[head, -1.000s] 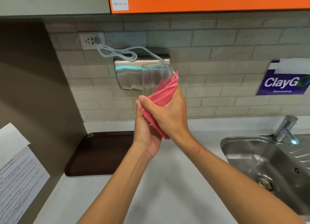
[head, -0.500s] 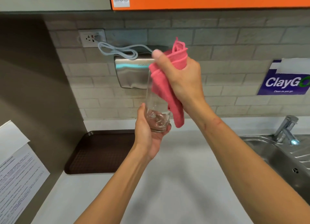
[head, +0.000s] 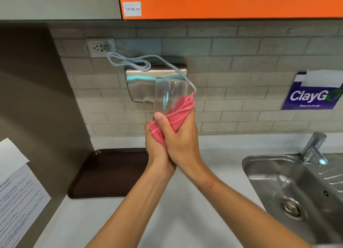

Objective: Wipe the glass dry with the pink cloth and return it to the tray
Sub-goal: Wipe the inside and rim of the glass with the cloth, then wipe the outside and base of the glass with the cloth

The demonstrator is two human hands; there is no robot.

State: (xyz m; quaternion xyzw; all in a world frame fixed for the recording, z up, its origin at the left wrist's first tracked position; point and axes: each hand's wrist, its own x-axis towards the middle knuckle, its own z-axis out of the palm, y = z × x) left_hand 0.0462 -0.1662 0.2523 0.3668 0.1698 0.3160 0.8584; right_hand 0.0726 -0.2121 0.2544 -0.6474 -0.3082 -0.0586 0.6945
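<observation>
1. Nearest, two bare forearms reach out over the pale table point(head: 185, 220) and meet in mid-air above it.
2. Left hand point(head: 155, 153) is curled under the bottom of the glass point(head: 170, 93), mostly hidden by the other hand.
3. Right hand point(head: 180, 143) is clamped round the pink cloth point(head: 178, 112), pressing it against the lower part of the glass, thumb across the front.
4. Upright and slightly tilted, the glass is held clear of the table; its upper half is bare.
5. Below and left lies a dark brown tray point(head: 104, 173), well apart from the glass.
6. Right of the arms sit a steel sink point(head: 259, 166) and tap point(head: 313, 147).
7. Farthest, the tiled wall carries a metal dryer point(head: 141, 86), a socket point(head: 101, 47) and a looped cable point(head: 130, 62).
</observation>
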